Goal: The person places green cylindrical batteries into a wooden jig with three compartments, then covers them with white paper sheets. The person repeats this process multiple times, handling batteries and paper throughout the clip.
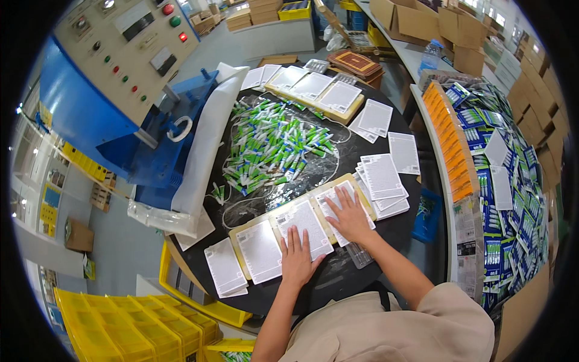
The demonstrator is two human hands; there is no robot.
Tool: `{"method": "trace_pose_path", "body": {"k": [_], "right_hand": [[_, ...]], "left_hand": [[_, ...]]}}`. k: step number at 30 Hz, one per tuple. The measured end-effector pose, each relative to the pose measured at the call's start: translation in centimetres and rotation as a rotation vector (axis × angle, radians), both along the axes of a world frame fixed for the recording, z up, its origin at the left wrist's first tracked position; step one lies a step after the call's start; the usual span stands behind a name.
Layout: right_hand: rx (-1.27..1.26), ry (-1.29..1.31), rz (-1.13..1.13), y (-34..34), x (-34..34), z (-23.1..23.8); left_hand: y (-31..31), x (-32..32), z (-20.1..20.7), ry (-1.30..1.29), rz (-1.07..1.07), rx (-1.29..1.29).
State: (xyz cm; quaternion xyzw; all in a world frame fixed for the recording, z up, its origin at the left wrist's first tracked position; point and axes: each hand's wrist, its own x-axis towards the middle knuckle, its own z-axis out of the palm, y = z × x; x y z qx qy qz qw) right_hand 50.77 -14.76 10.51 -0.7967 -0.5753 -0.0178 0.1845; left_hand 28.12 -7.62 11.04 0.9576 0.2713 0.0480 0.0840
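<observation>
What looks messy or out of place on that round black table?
Nothing looks damaged. The green and white tubes lie in a loose heap mid-table, some strays toward its left edge. The card stack is fanned unevenly. Both hands, left and right, lie flat on cards in the tray.

A round black worktop (338, 274) carries a loose heap of small green-and-white tubes (274, 148), two flat beige trays (300, 228) (313, 92) topped with white printed cards, and stacks of white printed cards (383, 181) near its right edge.
</observation>
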Motion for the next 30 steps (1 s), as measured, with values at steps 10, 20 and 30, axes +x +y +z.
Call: {"method": "trace_pose_path", "body": {"k": [10, 20, 30], "right_hand": [[0.060, 0.045, -0.074, 0.9, 0.3, 1.3], [0.691, 1.181, -1.405, -15.0, 24.7, -14.6], [0.809, 1.259, -1.236, -16.4, 13.0, -14.4]], "left_hand": [[1.4, -0.1, 2.7, 0.003, -0.016, -0.036], [2.4, -14.5, 0.3, -0.879, 0.619, -0.287], [-2.5, -25.5, -8.9, -1.219, 1.545, -0.854]]}}
